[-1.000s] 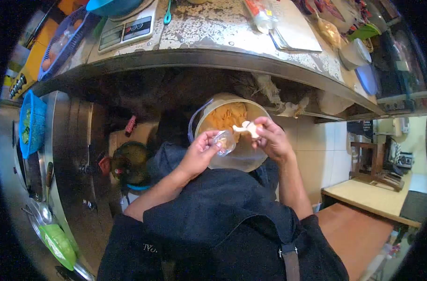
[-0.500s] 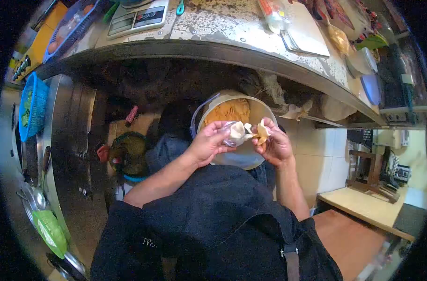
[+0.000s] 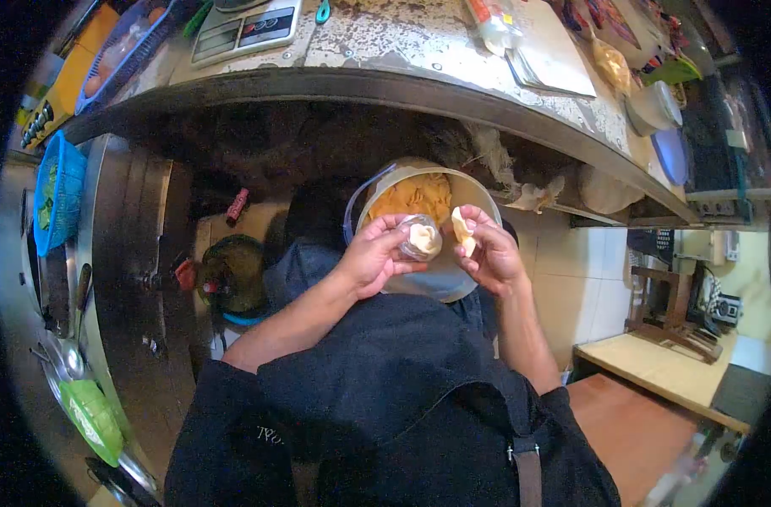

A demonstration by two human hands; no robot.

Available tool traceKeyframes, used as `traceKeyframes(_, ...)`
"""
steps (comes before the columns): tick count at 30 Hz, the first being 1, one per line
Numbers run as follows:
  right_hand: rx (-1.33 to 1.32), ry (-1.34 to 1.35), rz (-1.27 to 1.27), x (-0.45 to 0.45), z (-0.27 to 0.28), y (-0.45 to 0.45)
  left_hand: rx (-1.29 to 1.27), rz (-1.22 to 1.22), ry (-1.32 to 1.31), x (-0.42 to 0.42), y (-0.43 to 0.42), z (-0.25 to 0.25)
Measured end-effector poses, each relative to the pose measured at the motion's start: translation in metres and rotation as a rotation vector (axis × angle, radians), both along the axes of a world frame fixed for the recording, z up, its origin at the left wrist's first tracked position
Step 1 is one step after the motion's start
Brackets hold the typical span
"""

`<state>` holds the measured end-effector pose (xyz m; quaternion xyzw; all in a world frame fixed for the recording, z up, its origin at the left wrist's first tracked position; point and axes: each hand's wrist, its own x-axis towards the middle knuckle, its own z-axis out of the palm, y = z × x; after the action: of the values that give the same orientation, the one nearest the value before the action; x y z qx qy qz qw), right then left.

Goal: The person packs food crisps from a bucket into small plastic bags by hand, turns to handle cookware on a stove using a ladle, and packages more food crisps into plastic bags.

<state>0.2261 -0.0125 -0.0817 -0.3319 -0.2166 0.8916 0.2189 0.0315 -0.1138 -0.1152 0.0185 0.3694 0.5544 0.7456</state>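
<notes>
My left hand (image 3: pixel 381 258) is closed around a small, see-through plastic wrapping (image 3: pixel 418 250), cup or bag I cannot tell. Pale, soft, dough-like stuff (image 3: pixel 424 237) shows at its mouth. Between the thumb and fingers of my right hand (image 3: pixel 494 253) is a pale, thin, curled piece (image 3: pixel 463 230) that looks like dough. The two hands are apart, over the near part of a translucent white bucket (image 3: pixel 468 188). An orange-brown, paste-like mass (image 3: pixel 409 197) lies in the bucket, partly hidden by my hands.
A worn metal counter (image 3: pixel 385 40) crosses above the bucket, carrying a scale (image 3: pixel 243 32) and a notebook (image 3: pixel 555 59). At left are a blue basket (image 3: pixel 60 194) with greens and a ladle (image 3: pixel 74 355). A pink cylinder (image 3: pixel 237 207) lies low at left.
My hands have drawn apart. The pale strand stretched between them has separated, and the curled piece in my right hand has moved slightly left and up. The wrapping's mouth has turned more toward me.
</notes>
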Motion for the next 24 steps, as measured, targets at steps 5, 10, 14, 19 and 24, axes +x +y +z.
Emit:
traceKeyframes(5, 0.217, -0.241, -0.046, -0.005, 0.020, -0.004, 0.020, -0.054, 0.072, 0.001, 0.001, -0.004)
traceKeyframes(10, 0.511, -0.462, 0.010, -0.005, 0.021, -0.008, 0.055, -0.072, 0.308, 0.006, -0.004, -0.019)
traceKeyframes(14, 0.885, -0.703, 0.149, -0.007, 0.018, -0.015, 0.063, -0.029, 0.382, 0.008, 0.001, -0.007)
traceKeyframes(19, 1.060, -0.832, 0.281, -0.015, 0.024, -0.019, -0.013, -0.061, 0.218, 0.008, 0.000, -0.008)
traceKeyframes(24, 1.003, -0.626, 0.280, -0.010, 0.016, -0.017, -0.008, -0.037, 0.175, 0.006, 0.000, -0.002)
